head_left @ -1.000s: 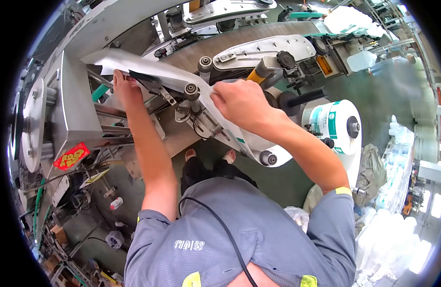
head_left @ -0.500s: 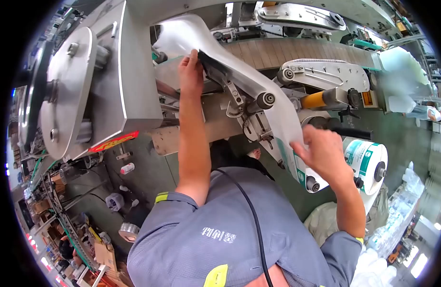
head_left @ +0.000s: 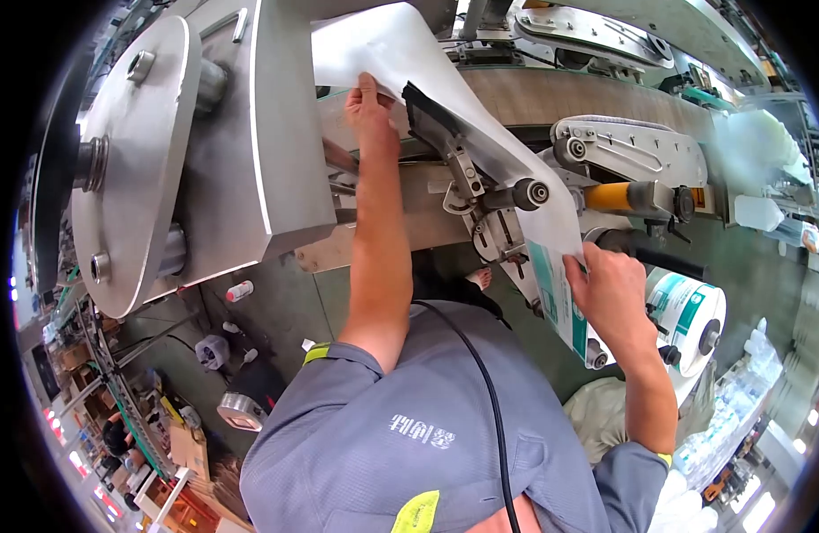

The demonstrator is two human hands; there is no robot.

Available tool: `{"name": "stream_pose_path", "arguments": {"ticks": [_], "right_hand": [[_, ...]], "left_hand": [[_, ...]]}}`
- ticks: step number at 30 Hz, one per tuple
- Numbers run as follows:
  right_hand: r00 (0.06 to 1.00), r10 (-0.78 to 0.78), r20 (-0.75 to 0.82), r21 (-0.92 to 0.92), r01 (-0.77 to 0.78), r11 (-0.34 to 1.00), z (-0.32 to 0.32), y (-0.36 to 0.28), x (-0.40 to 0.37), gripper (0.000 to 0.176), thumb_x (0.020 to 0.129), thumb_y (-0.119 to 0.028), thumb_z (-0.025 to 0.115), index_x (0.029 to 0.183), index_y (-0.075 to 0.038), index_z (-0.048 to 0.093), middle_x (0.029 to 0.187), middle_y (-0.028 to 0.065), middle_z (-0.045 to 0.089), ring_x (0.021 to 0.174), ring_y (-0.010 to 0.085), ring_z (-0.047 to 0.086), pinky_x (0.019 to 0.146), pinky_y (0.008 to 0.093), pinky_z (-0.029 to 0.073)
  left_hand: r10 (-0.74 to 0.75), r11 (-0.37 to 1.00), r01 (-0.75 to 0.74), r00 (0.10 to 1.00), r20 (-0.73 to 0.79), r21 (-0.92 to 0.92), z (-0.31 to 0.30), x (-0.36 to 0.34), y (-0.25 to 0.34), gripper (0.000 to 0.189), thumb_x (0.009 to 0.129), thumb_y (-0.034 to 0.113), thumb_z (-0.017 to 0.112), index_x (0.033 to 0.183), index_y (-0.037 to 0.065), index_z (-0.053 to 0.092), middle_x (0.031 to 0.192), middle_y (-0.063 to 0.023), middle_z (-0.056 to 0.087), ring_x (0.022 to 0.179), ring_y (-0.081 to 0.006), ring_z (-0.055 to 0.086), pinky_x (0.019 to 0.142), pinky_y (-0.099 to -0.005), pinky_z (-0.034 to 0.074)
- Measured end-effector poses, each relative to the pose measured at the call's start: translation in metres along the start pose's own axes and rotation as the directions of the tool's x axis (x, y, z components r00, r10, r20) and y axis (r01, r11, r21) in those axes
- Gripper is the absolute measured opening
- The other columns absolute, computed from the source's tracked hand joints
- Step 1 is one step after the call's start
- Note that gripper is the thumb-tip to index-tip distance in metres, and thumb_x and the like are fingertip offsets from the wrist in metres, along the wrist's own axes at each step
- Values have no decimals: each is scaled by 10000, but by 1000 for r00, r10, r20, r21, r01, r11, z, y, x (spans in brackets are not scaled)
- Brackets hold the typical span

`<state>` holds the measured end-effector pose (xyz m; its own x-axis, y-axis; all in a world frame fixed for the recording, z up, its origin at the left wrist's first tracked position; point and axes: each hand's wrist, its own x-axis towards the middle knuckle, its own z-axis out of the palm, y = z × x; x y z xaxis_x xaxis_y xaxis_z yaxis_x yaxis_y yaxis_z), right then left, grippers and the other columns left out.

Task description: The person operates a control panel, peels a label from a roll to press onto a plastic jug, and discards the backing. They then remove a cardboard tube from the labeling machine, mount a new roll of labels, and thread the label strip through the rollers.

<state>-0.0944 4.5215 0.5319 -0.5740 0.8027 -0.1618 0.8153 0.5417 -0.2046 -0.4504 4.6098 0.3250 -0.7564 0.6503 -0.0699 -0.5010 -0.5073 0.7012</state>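
The person stands at a labelling machine, both arms stretched out over it. A white label strip (head_left: 480, 133) runs from the top of the view, where it curls up over the steel machine housing (head_left: 285, 151), slanting down to the right past a black brush (head_left: 424, 105) and over a guide roller (head_left: 538, 192). It ends near a lower roller (head_left: 596, 358). Its lower stretch carries green printing.

The left hand (head_left: 371, 107) reaches up to the strip's upper part, just left of the brush. Its fingers are stretched along the strip's edge and touch it; I cannot tell whether they pinch it. The right hand (head_left: 609, 289) is closed on the printed lower stretch, fingers curled round the strip's edge, just below the guide roller and beside the label roll (head_left: 693, 311), which sits on its spindle to the right.

A large round steel disc (head_left: 130, 160) is mounted on the housing's left side. Behind the strip runs a conveyor belt (head_left: 551, 93), and a yellow-sleeved part (head_left: 609, 195) lies right of the guide roller. A clear plastic bottle (head_left: 760, 213) stands further right. A black cable (head_left: 480, 373) hangs across the person's grey shirt. On the floor at the left lie a tape roll (head_left: 236, 410) and a small bottle (head_left: 239, 290).
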Motion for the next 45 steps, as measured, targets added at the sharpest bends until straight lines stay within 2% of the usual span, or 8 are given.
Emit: {"name": "stream_pose_path", "arguments": {"ticks": [8, 11, 16, 20, 30, 40, 42, 45], "right_hand": [[997, 43, 66, 50, -46, 998, -13, -12, 3, 287, 885, -282, 751, 788, -50, 612, 697, 159, 679, 647, 392, 668, 595, 495, 499], [990, 78, 121, 70, -86, 994, -15, 5, -43, 293, 848, -304, 775, 797, -55, 631, 705, 165, 683, 656, 384, 678, 611, 489, 512], [967, 139, 212, -99, -121, 988, 4, 14, -56, 237, 865, -243, 725, 758, -52, 636, 603, 168, 638, 603, 389, 664, 594, 494, 522], [991, 127, 52, -47, -124, 991, 8, 3, -44, 235, 896, -218, 699, 755, -52, 611, 645, 161, 652, 625, 385, 664, 601, 494, 514], [996, 81, 45, -79, -77, 994, 13, -8, -19, 230, 905, -209, 703, 771, -50, 604, 683, 141, 670, 645, 356, 674, 605, 466, 517], [994, 112, -17, -122, -114, 986, 16, -12, -8, 258, 911, -240, 714, 774, -50, 606, 681, 148, 669, 642, 362, 671, 590, 474, 510], [993, 113, -25, -120, -115, 986, 17, -13, -5, 260, 913, -243, 713, 775, -50, 606, 682, 149, 669, 644, 363, 671, 592, 476, 509], [991, 129, -19, -113, -130, 985, 19, -15, -1, 264, 915, -249, 711, 777, -50, 605, 686, 153, 670, 648, 363, 671, 602, 478, 510]], "left_hand": [[61, 977, -87, 989, -134, -196, 10, 22, -5, 251, 1078, 257, 591, 1167, 27, 635, 1108, -73, 704, 990, -178, 682, 866, -330, 580], [-233, 972, 234, 956, 180, 17, -18, 5, -9, 251, 1075, 219, 594, 1175, -7, 639, 1120, -77, 704, 1063, -156, 653, 941, -312, 513], [-203, 979, 203, 938, 280, 27, -48, -20, -27, 195, 1065, 197, 609, 1118, 26, 689, 1080, -33, 713, 979, -124, 660, 877, -297, 516], [-148, 988, 139, 977, 152, 66, -50, -11, -23, 195, 1066, 217, 612, 1148, 53, 676, 1079, -33, 716, 941, -141, 674, 846, -322, 539], [-126, 991, 119, 982, -140, -52, -31, 11, -26, 199, 1082, 257, 581, 1126, 72, 642, 1024, -31, 696, 914, -160, 669, 798, -340, 562], [-61, 992, 33, 971, -231, -123, -30, 41, -54, 224, 1099, 238, 542, 1077, 30, 624, 1003, -43, 701, 864, -160, 668, 760, -318, 568], [-63, 988, 24, 964, -257, -152, -28, 45, -55, 275, 1098, 207, 525, 1230, -21, 601, 1127, -105, 702, 998, -232, 688, 864, -370, 591], [-40, 993, 8, 965, -261, -120, -36, 53, -59, 267, 1093, 210, 531, 1213, -17, 606, 1123, -105, 703, 991, -232, 690, 855, -371, 593]]}}
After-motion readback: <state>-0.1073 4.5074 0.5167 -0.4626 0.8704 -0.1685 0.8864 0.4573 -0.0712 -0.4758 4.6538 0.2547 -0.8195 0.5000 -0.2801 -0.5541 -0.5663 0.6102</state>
